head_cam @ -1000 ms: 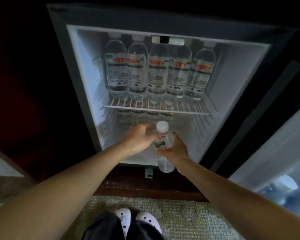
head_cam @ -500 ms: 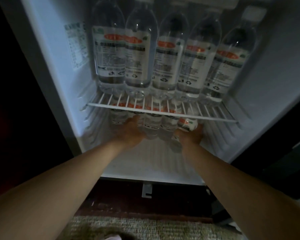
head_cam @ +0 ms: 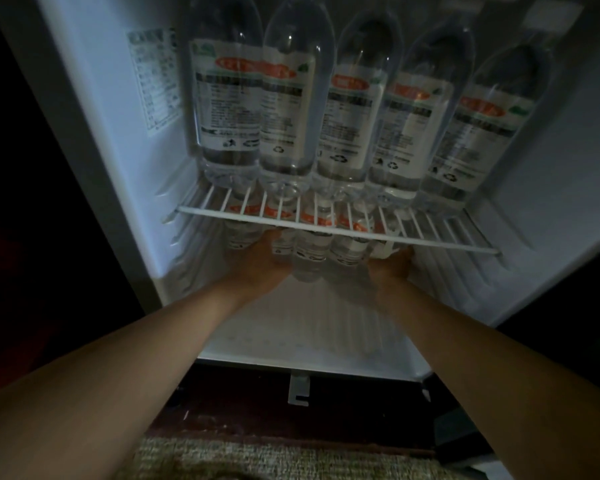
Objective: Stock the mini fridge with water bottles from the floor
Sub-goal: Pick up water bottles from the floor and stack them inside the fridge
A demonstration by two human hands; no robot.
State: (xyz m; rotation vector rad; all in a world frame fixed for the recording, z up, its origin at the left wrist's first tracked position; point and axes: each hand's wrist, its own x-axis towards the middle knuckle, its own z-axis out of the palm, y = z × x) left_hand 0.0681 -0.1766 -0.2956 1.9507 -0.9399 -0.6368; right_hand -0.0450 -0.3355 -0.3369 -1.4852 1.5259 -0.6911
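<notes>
Water bottle at the right end of the row just under the wire shelf is held in the right grip. The left grip touches neighbouring bottles under that shelf; wide or narrow, I cannot tell. Likely full, so weighty, smooth and thin-walled: best held round the labelled middle.

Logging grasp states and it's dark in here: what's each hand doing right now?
Left hand: against the lower-row bottles; fingers hidden, cannot tell.
Right hand: holding a water bottle under the wire shelf.
</notes>
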